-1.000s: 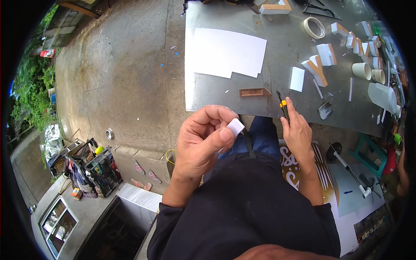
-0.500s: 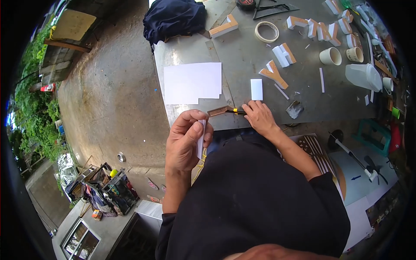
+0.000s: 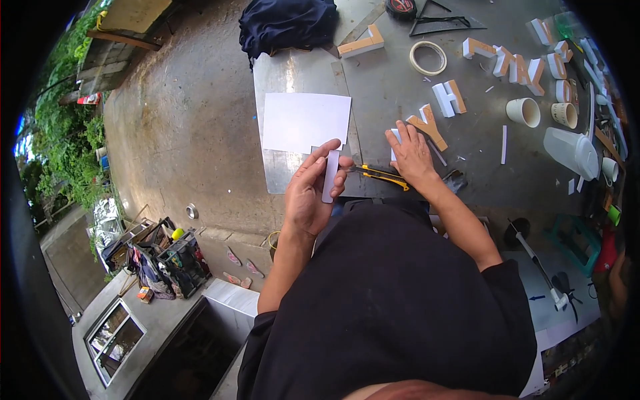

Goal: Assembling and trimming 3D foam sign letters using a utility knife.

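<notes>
My left hand (image 3: 313,180) is closed around a narrow white strip (image 3: 331,176), held upright between thumb and fingers just off the table's near edge. My right hand (image 3: 412,157) lies over a small white rectangular piece (image 3: 395,139), fingers stretched out across it and hiding most of it. Between the hands, a yellow and black utility knife (image 3: 383,176) rests near the table edge, its front end close to my left fingertips. Just beyond my right fingers is a Y-shaped block (image 3: 430,127) with a brown face and white sides.
White sheets (image 3: 307,120) lie on the metal table at left, below a dark cloth (image 3: 287,23). Farther right are a tape roll (image 3: 415,65), more letter-shaped blocks (image 3: 450,98), two cups (image 3: 523,113) and a clear plastic container (image 3: 571,153). A fan (image 3: 560,298) stands below the table at right.
My right hand has moved off the utility knife and up onto the small white piece. My left hand has shifted with the strip, whose broad side now shows more. The view has shifted too.
</notes>
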{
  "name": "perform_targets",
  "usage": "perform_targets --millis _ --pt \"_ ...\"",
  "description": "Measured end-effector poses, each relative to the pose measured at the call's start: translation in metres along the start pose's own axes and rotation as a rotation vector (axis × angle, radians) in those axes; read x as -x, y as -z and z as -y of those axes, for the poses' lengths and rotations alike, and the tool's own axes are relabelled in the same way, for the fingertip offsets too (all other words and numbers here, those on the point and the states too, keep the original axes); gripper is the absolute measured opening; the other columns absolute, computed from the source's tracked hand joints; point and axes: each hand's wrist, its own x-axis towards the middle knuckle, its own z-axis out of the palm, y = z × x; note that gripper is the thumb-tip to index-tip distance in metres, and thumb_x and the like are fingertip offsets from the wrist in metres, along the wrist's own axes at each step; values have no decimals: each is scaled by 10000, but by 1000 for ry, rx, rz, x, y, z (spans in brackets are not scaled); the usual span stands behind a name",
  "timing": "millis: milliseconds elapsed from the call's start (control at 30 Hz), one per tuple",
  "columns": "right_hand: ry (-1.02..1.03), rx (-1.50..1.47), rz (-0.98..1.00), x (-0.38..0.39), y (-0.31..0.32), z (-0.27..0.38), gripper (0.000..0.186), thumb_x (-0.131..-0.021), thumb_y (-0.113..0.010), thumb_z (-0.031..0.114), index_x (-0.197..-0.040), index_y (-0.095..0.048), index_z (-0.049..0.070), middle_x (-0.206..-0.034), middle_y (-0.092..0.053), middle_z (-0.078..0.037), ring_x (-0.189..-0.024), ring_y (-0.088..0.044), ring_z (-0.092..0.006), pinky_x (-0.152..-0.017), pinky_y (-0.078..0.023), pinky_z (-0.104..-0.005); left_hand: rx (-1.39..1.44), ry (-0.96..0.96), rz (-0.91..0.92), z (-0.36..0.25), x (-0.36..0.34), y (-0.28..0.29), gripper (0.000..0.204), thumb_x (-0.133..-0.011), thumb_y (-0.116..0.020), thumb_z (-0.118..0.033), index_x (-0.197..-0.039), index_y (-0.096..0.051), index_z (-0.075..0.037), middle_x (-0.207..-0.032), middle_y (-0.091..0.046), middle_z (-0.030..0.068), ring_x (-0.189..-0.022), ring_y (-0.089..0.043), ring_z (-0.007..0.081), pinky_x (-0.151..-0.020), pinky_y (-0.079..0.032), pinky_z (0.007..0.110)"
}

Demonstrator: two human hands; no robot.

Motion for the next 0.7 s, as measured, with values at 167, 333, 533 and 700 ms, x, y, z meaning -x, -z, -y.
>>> perform_targets --millis 167,333,533,700 --pt "-23 -318 -193 2 49 11 834 -717 -899 245 -1436 -511 81 -1422 -505 -174 -1260 -518 -360 -1030 -457 -447 -11 -114 -1 -22 -1 -22 446 -1031 -517 -24 -1475 -515 27 -1226 -652 136 -860 -565 128 -744 -465 247" --pt "151 -1036 -341 12 160 49 1039 -683 -964 253 -1536 -407 52 -1460 -486 -174 -1314 -551 -325 -1066 -517 -419 5 -179 199 -29 6 -19 554 -982 -665 -43 -1504 -484 2 -1224 -675 122 -883 -622 129 -809 -511 258" --pt "528 -1175 -551 18 204 84 1064 -669 -974 203 -1529 -369 36 -1480 -465 -207 -1389 -504 -340 -1139 -480 -439 43 -115 270 -40 25 -61 519 -959 -709 -41 -1423 -478 -42 -1280 -684 186 -1165 -687 243 -968 -582 371" --pt "489 -994 -632 32 210 103 974 -687 -949 176 -1486 -407 42 -1450 -458 -211 -1398 -486 -374 -1172 -430 -511 149 -69 404 -45 45 -59 298 -976 -708 -69 -1222 -541 -87 -1266 -699 191 -1220 -660 249 -972 -570 365"
